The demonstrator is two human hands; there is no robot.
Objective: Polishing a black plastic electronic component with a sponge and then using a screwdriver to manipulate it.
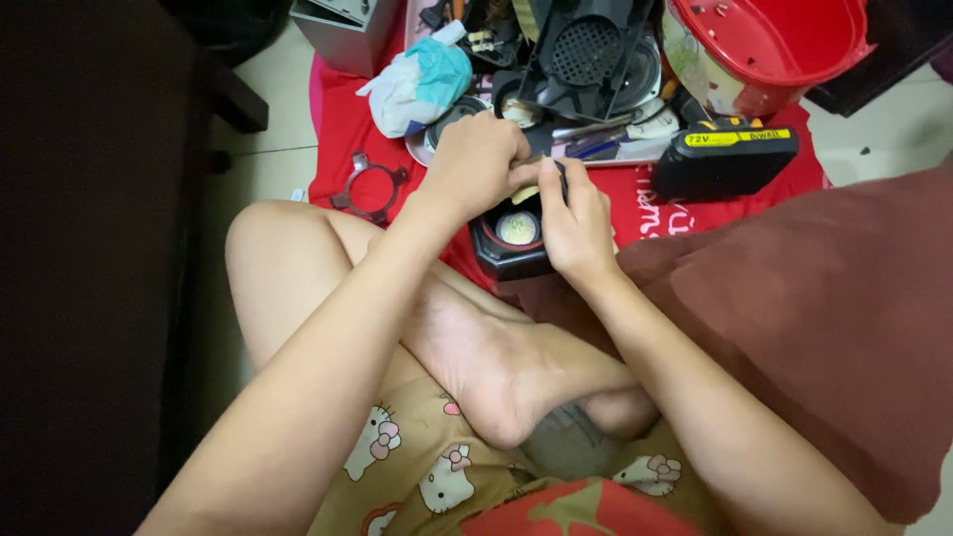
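A small black housing (pixel 518 238) with a round pale disc in its middle sits at the near edge of the red cloth (pixel 342 129), braced against the person's shin so both hands can work above it. The right hand (pixel 576 223) pinches a thin dark tool over it; the left hand (pixel 475 164), fingers curled shut, steadies the tool's tip. Farther along the cloth lie a black-and-yellow battery pack (pixel 723 159) and a red tub (pixel 759 50).

Black octagonal part (pixel 511 241) w/ red inner ring & pale round center sat upright on red cloth, just in front of crossed legs, top edge hidden under fingers.
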